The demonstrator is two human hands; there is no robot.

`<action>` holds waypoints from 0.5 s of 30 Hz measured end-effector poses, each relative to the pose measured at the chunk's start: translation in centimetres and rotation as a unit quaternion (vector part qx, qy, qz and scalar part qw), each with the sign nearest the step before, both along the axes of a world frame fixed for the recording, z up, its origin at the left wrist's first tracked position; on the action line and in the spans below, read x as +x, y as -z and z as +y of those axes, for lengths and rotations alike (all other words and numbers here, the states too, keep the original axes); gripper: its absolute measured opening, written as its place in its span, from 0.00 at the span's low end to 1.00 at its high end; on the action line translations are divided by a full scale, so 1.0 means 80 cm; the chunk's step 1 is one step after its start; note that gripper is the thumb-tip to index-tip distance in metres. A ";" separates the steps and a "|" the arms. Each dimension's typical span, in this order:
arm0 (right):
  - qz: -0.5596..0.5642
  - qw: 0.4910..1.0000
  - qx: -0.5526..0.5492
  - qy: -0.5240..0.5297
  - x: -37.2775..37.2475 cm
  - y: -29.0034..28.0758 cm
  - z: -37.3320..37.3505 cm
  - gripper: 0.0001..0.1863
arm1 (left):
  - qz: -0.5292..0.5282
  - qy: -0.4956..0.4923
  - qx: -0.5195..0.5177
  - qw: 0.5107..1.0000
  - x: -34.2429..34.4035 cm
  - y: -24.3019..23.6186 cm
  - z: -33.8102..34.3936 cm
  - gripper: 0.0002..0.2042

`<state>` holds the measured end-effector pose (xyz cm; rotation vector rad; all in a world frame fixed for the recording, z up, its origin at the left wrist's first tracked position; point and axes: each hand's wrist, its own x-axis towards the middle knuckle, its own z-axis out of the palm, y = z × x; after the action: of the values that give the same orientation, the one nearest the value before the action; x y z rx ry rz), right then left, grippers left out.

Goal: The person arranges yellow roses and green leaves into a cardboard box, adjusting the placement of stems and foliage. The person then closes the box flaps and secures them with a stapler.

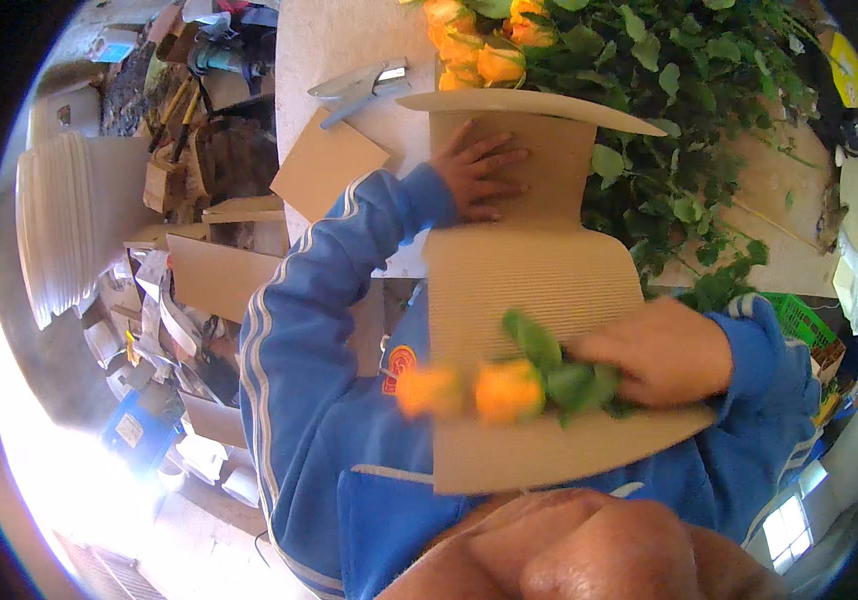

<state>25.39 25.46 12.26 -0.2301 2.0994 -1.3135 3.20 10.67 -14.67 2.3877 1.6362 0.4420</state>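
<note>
A long sheet of corrugated cardboard [529, 265] runs from the table toward my body, its far end curled up. My left hand [479, 172] lies on the sheet near that curled end, fingers spread flat. Over the sheet's near part, my right hand [664, 352] is closed around the stems of yellow roses [509, 390]. Two blooms point left, blurred by motion, with green leaves beside the fingers. The stems are mostly hidden by the hand.
A stapler [361, 90] and a small cardboard piece [329, 162] lie left on the table [324, 40]. Behind the sheet is a heap of leafy yellow roses [499, 65]. Stacked white sheets [69, 220] stand far left; a green crate [801, 325] is at right.
</note>
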 end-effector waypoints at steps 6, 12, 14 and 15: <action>0.005 0.971 0.214 0.106 0.006 0.012 0.067 0.19 | 0.128 -0.046 -0.013 0.991 0.015 -0.009 -0.003 0.22; 0.074 0.934 0.318 0.146 -0.011 0.070 0.085 0.20 | 0.052 -0.011 -0.040 0.998 0.007 -0.009 -0.001 0.29; 0.044 0.947 0.291 0.128 -0.014 0.102 0.079 0.19 | -0.081 -0.018 -0.096 0.992 0.006 -0.005 0.000 0.31; 0.016 0.956 0.267 0.118 -0.014 0.118 0.078 0.19 | -0.140 -0.017 -0.105 0.984 0.005 -0.003 0.001 0.32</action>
<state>24.27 31.72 2.84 0.2402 2.4746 -0.8167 3.60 10.75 -14.44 2.0442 1.5171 0.5516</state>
